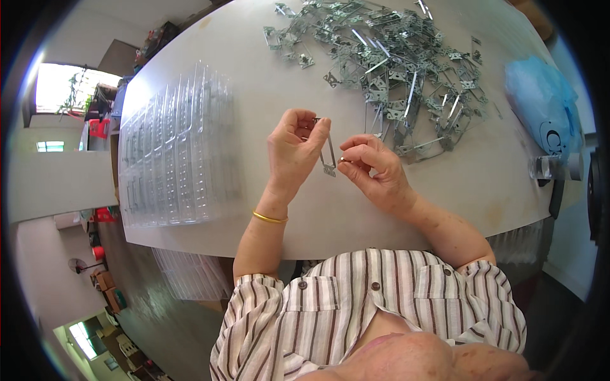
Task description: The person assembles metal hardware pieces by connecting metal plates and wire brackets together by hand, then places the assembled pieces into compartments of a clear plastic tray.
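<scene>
Evidently the left hand (289,145) pinches a slim metal bracket (329,171) hanging below its fingertips; just right, the right hand (379,173) curls, its hold unclear. Beyond the grip lies a metal-parts heap (406,76).

Only one piece of print shows: large, dark, rounded lettering (551,134) on the blue plastic bag (537,89) at the right edge of the table (445,200). It sits on the lower part of the bag, on the side facing the table's near edge. No complete word can be made out from it.
</scene>
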`<state>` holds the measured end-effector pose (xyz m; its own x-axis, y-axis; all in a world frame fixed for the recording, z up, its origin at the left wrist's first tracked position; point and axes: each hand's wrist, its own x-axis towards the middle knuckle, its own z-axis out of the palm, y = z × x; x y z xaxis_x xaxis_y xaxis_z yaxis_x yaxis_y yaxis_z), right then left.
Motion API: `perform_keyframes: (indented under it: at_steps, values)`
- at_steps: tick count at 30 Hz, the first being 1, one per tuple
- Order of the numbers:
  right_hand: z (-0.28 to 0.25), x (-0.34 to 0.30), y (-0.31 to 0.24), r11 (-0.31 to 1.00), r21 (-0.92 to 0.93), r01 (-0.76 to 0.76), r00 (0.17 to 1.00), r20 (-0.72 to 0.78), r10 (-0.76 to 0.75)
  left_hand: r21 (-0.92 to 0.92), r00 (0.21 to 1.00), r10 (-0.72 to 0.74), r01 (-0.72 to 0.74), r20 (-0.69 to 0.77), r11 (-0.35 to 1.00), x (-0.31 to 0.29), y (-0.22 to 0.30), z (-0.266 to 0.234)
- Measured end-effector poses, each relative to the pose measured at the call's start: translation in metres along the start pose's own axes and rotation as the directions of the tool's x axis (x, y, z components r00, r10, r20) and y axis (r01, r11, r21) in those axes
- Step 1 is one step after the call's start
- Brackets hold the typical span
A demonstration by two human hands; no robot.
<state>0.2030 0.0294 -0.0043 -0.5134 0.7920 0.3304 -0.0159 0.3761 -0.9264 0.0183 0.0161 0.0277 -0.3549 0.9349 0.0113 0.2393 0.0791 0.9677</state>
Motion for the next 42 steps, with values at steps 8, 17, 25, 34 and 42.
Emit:
perform_keyframes:
  at_steps: [8,17,25,34,42]
  values:
    - [-0.001,0.001,-0.005,0.994,0.001,-0.112,0.989,0.1,0.112,0.109,0.987,0.152,-0.147,-0.041,0.983,-0.015,0.006,0.009]
    - [-0.004,-0.003,0.002,0.946,0.291,-0.141,0.974,0.214,0.079,-0.262,0.97,-0.054,0.118,0.239,0.958,-0.011,0.0,-0.007]
    - [-0.012,0.001,-0.002,0.824,0.528,-0.204,0.97,0.222,0.098,-0.664,0.864,-0.053,0.423,0.501,0.616,-0.003,-0.024,-0.011]
    - [-0.012,0.001,0.002,0.855,0.466,-0.227,0.97,0.186,0.156,-0.626,0.866,-0.012,0.371,0.5,0.686,-0.002,-0.035,-0.01]
    - [-0.007,0.007,0.003,0.995,0.095,-0.012,0.999,-0.042,0.016,-0.703,0.871,0.049,0.361,0.49,0.613,0.002,-0.033,-0.013]
